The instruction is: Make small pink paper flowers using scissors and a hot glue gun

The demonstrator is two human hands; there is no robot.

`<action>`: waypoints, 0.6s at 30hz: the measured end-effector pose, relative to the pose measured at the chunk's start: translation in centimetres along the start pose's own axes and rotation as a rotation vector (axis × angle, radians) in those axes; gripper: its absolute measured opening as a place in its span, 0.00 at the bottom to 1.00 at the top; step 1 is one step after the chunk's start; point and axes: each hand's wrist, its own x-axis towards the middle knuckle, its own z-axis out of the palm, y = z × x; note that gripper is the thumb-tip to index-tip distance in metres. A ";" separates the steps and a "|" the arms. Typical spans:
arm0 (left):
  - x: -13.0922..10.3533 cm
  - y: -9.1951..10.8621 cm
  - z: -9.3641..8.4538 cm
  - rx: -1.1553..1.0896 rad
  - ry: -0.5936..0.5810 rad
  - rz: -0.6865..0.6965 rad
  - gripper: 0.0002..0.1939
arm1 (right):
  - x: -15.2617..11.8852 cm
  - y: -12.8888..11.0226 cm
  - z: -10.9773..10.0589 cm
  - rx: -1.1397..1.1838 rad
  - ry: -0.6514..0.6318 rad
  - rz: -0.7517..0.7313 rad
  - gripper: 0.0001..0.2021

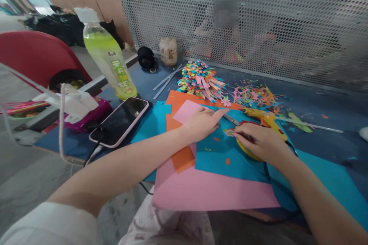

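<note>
My left hand (204,123) lies over the pink paper (185,111) and blue paper (217,160), its index finger stretched toward the scissors (231,120); I see nothing held in it. The fingertips of my right hand (263,139) are pinched on a small pink paper piece (229,133). Under that hand a round yellow thing (247,151) partly shows. A yellow glue gun (266,118) rests just beyond it. Past my left fingers sits a small pink paper flower (225,101), beside a cone-shaped pile of fringed coloured paper (201,78).
Paper scraps (254,95) are heaped at the back, before a perforated metal panel (178,4). On the left stand a green drink bottle (110,57), a phone (120,121) with a cable and a tissue box (89,115). Glue sticks (166,82), a jar (168,51) and a black round object (146,58) lie behind.
</note>
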 end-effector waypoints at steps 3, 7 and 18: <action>0.0 -0.1 0.0 -0.075 0.061 -0.002 0.27 | 0.0 0.0 0.0 -0.013 0.012 -0.005 0.15; -0.1 -0.6 0.5 -0.183 0.158 0.010 0.25 | -0.1 0.2 0.1 -0.018 0.022 -0.044 0.14; 0.0 -1.2 1.5 -0.305 0.344 0.131 0.12 | -0.2 0.7 0.5 -0.045 0.023 -0.168 0.13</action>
